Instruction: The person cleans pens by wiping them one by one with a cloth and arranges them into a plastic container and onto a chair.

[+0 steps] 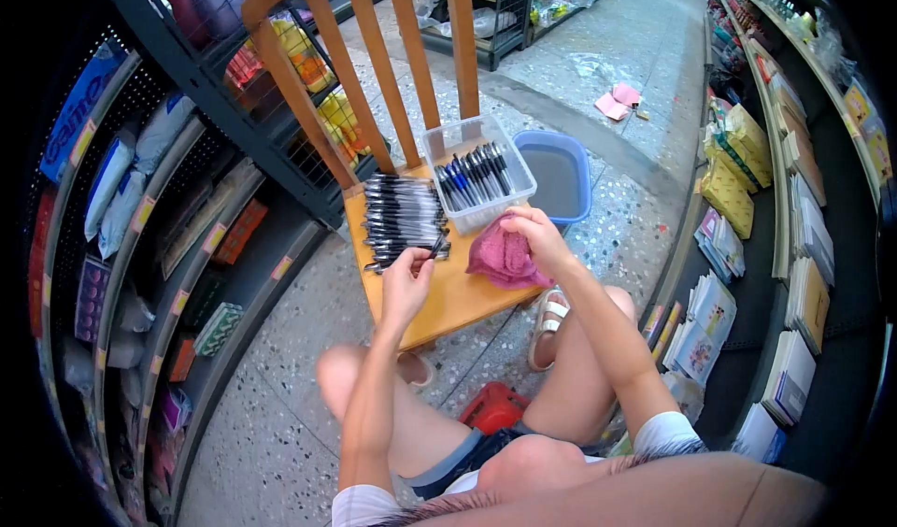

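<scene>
My left hand (405,286) pinches a dark pen (436,246) near the front end of a pile of pens. That pile of clear-barrelled pens with dark caps (402,211) lies across the left of a wooden chair's seat (411,314). My right hand (538,239) is closed on a bunched pink cloth (505,254), held over the seat's right front part. Behind the cloth stands a clear plastic box (478,217), with several black and blue pens (475,179) lying in it. The cloth and the pen are apart.
A blue basin (587,200) of greyish water is on the floor right of the chair. A red object (493,407) lies between my legs. Stocked shelves curve along the left (210,237) and right (780,284). Pink paper (619,101) lies on the floor farther back.
</scene>
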Action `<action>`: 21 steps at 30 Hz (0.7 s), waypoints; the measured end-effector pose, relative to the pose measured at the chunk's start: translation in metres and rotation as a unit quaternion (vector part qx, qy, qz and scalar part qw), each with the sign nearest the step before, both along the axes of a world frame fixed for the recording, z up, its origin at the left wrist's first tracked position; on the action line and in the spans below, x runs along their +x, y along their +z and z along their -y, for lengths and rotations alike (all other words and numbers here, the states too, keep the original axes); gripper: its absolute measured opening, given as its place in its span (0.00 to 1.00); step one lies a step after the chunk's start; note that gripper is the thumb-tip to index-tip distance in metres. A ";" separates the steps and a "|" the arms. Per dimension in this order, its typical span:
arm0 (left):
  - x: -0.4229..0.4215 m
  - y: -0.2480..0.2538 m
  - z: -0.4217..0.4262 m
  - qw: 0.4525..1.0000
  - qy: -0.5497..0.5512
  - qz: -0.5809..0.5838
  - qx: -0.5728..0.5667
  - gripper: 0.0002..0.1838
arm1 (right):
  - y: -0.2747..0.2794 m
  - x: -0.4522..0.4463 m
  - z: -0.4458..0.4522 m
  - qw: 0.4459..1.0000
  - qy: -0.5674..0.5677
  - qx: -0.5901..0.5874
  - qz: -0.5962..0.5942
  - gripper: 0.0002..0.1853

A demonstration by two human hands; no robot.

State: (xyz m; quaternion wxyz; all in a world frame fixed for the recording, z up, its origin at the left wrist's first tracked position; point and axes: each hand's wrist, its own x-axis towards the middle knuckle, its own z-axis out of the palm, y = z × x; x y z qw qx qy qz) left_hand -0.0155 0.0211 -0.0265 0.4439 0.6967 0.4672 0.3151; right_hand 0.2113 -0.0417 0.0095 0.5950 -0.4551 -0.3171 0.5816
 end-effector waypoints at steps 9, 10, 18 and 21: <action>0.004 0.018 0.012 0.940 -0.078 0.235 -0.234 0.10 | 0.001 -0.031 -0.003 0.973 0.060 0.050 -0.217 0.12; 0.007 0.018 0.013 0.940 -0.088 0.237 -0.231 0.10 | -0.008 -0.032 -0.003 0.975 0.082 0.058 -0.196 0.11; 0.017 0.014 0.021 0.933 -0.126 0.264 -0.209 0.07 | -0.014 -0.054 -0.005 0.986 -0.007 0.167 0.009 0.15; 0.019 0.008 0.021 0.936 -0.132 0.263 -0.195 0.07 | -0.015 -0.060 -0.007 0.984 -0.033 0.175 0.027 0.15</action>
